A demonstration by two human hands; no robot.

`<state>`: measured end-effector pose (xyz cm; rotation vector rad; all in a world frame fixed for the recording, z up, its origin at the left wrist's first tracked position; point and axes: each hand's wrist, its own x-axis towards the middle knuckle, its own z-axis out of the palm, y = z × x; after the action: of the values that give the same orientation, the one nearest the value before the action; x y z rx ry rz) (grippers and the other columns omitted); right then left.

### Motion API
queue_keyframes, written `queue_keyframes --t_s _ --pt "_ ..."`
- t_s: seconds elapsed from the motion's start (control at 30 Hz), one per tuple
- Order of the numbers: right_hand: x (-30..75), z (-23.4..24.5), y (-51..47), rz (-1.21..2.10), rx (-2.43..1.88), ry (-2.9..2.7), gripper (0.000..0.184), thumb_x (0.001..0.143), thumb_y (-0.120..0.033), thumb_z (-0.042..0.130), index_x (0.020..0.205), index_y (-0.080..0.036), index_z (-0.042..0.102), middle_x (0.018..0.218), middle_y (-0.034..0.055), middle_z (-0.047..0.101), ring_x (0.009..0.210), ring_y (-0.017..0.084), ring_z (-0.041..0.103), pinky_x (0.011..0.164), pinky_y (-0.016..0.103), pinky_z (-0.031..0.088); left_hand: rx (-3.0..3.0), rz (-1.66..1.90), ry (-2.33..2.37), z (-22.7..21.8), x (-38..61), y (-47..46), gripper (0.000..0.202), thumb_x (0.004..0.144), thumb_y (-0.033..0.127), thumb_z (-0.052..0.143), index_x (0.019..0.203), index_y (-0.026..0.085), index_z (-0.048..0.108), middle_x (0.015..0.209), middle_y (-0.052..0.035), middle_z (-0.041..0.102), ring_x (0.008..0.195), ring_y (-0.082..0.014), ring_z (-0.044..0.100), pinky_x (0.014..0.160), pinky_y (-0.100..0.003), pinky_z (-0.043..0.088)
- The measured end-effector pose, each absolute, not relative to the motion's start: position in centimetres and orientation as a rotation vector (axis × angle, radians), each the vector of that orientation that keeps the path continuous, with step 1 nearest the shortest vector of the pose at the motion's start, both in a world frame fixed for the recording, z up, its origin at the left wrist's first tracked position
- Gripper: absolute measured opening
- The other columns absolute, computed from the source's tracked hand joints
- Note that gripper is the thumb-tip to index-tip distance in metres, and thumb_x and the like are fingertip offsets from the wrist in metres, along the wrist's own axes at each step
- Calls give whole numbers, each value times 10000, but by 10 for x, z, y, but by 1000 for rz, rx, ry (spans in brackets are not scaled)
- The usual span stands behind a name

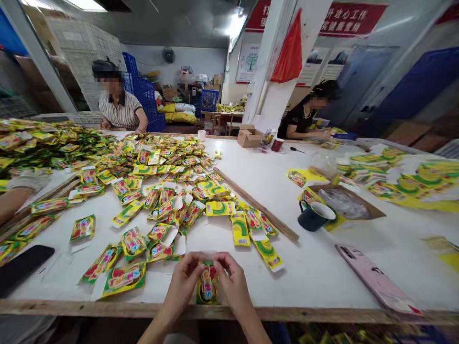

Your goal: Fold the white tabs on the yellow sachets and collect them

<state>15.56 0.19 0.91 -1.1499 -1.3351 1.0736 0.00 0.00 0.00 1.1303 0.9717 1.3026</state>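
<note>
- Packet (207, 289), upper end held between the two hands at the table's (304, 282) near edge, printed face showing; whether its lower end touches the table, I cannot tell
- Left hand (184, 277): thumb and fingers pinching the packet's upper left corner
- Right hand (231, 277): thumb and fingers pinching the upper right corner, fingertips close to the other hand's
- Loose packets (125, 278) crowd the space ahead and to the left, some with white flaps up, overlapping at odd angles
- Beyond them a pile (168, 160), spreading back to the far left
- Wooden strip (260, 206) slanting along the packets' right side, a barrier between them and the mug (315, 216)
- Pink phone (376, 279) right of the hands, black phone (25, 267) at far left
- Behind the mug, a tray (373, 210) of clear plastic
- A co-worker's gloved hand (28, 181) at the left edge
- Across the table, a carton (250, 137), a white cup (201, 135) and two seated people
</note>
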Motion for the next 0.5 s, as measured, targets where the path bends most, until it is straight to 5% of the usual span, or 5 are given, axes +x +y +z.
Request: queue_keyframes --t_s 0.13,0.3,0.5 --pt "154 14 1 1088 -1142 -1343 208 876 -346 569 1014 -200 625 898 49 693 839 197 653 765 268 506 1158 1269 976 3 0 2 236 812 289 673 1032 223 616 929 -40 699 892 -196 644 814 -288 487" --pt "155 22 -3 1051 -1130 -1449 169 860 -333 598 893 -185 675 928 64 691 877 205 642 770 263 499 1252 1198 1037 5 -1 1 160 836 314 638 903 175 681 951 -81 702 934 -233 641 836 -319 493" --pt "149 26 2 1009 -1268 -1410 197 859 -346 569 813 -171 645 767 44 673 724 188 613 676 252 477 1241 1196 1161 11 3 3 186 807 320 655 895 158 676 816 -52 691 750 -188 623 692 -267 492"
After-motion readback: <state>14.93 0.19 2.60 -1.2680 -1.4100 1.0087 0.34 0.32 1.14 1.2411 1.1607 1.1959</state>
